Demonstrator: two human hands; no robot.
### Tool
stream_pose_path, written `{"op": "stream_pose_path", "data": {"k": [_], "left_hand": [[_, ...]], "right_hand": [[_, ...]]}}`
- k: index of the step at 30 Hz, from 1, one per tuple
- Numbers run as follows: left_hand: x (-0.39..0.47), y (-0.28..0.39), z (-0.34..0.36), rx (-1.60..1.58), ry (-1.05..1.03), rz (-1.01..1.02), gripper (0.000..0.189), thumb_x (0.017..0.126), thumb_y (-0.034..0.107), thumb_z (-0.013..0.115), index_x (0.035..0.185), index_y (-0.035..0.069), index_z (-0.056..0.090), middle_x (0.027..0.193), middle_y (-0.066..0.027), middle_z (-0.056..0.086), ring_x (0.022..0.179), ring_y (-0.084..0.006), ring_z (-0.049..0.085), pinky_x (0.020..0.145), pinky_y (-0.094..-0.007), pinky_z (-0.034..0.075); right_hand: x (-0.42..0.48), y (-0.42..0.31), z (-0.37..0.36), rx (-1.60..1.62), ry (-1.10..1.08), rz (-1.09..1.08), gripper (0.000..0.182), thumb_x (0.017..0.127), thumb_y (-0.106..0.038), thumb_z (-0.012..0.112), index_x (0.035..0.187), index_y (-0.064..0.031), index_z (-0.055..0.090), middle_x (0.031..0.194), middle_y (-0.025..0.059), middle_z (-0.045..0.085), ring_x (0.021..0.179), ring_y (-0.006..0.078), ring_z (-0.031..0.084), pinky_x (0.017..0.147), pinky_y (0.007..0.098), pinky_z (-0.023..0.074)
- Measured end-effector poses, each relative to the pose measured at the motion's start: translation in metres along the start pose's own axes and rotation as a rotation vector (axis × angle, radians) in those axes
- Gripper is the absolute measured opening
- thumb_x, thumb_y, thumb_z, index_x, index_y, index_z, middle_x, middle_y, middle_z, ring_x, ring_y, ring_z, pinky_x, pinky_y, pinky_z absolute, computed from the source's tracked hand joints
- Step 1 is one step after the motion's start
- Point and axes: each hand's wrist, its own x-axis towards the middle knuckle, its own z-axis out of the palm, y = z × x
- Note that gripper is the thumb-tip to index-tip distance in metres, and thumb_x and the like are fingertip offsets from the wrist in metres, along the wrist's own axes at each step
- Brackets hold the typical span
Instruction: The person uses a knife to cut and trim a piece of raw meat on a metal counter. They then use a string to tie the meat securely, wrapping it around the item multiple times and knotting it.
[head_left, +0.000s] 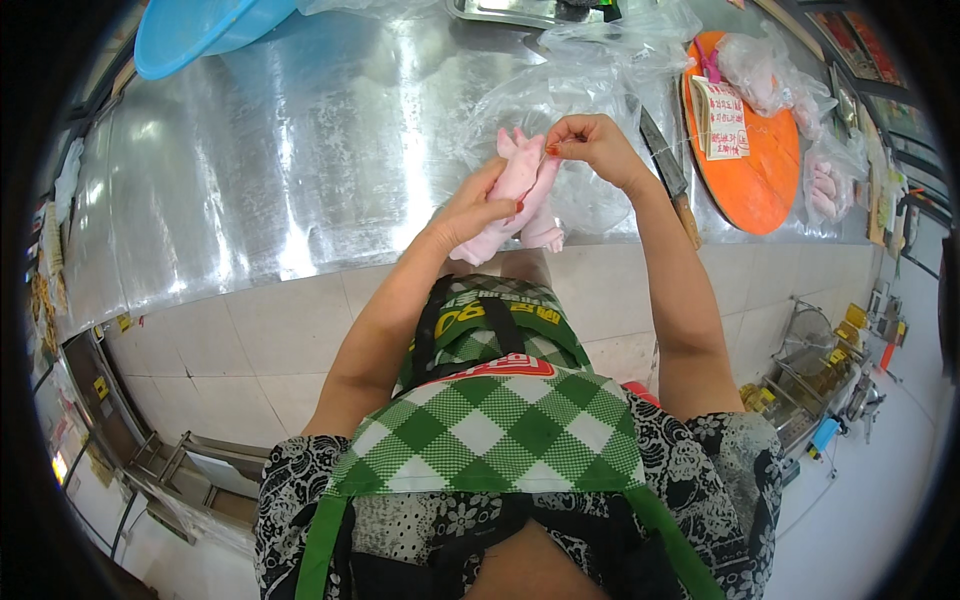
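My left hand (480, 206) is closed round a pale pink pig's trotter (517, 176), its toes pointing up and away from me. A slit runs along the trotter. My right hand (589, 146) pinches something thin at the upper right edge of the trotter; whether it is string or a strip of skin I cannot tell. Close to my body, below my left hand, another pale trotter-like piece (541, 229) shows at the table's front edge. Clear plastic bags (585, 97) lie under and behind the meat on the steel table (337, 135).
To the right lie a large knife (664, 157) with a wooden handle and an orange round board (765, 180) bearing a handwritten pad (720, 120) and plastic bags. One bag (825, 180) holds pale meat. A blue basin (202, 34) stands far left; a metal tray (510, 13) is at the back.
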Motion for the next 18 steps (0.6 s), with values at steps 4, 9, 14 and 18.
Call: {"op": "stream_pose_path", "data": {"k": [4, 9, 14, 18], "left_hand": [[-0.002, 0.003, -0.001, 0.001, -0.007, -0.01, 0.063, 0.065, 0.017, 0.059, 0.125, 0.001, 0.048, 0.111, -0.0087, 0.052, 0.103, -0.0174, 0.05, 0.091, -0.0271, 0.041], [-0.001, 0.004, 0.003, -0.055, -0.018, 0.005, 0.061, 0.067, 0.016, 0.059, 0.125, 0.001, 0.049, 0.108, -0.0073, 0.055, 0.099, -0.016, 0.052, 0.089, -0.0266, 0.041], [0.003, 0.0, -0.001, -0.149, 0.044, 0.003, 0.057, 0.071, 0.014, 0.059, 0.126, 0.001, 0.049, 0.104, -0.0052, 0.057, 0.094, -0.0134, 0.053, 0.086, -0.0249, 0.042], [0.002, -0.007, -0.003, -0.34, 0.188, -0.016, 0.051, 0.076, 0.014, 0.058, 0.125, 0.0, 0.049, 0.104, -0.0053, 0.057, 0.091, -0.0121, 0.054, 0.084, -0.0243, 0.044]], "right_hand": [[0.006, 0.003, -0.012, 0.008, -0.107, 0.136, 0.007, 0.077, -0.007, 0.065, 0.083, -0.0041, 0.069, 0.074, -0.0027, 0.062, 0.069, 0.0066, 0.054, 0.064, 0.0216, 0.0423], [0.017, 0.048, -0.01, 0.019, -0.066, 0.084, 0.01, 0.079, -0.011, 0.063, 0.083, -0.0043, 0.069, 0.074, -0.0001, 0.064, 0.07, 0.0107, 0.057, 0.065, 0.0262, 0.0451], [0.002, 0.056, 0.038, -0.493, 0.235, 0.042, 0.014, 0.077, -0.016, 0.061, 0.078, -0.0055, 0.07, 0.069, 0.0174, 0.064, 0.066, 0.029, 0.064, 0.061, 0.0354, 0.0489], [-0.033, 0.026, 0.075, -0.709, 0.378, -0.125, 0.011, 0.078, -0.018, 0.062, 0.078, -0.0091, 0.069, 0.074, 0.0107, 0.065, 0.07, 0.0305, 0.063, 0.062, 0.039, 0.0487]]}}
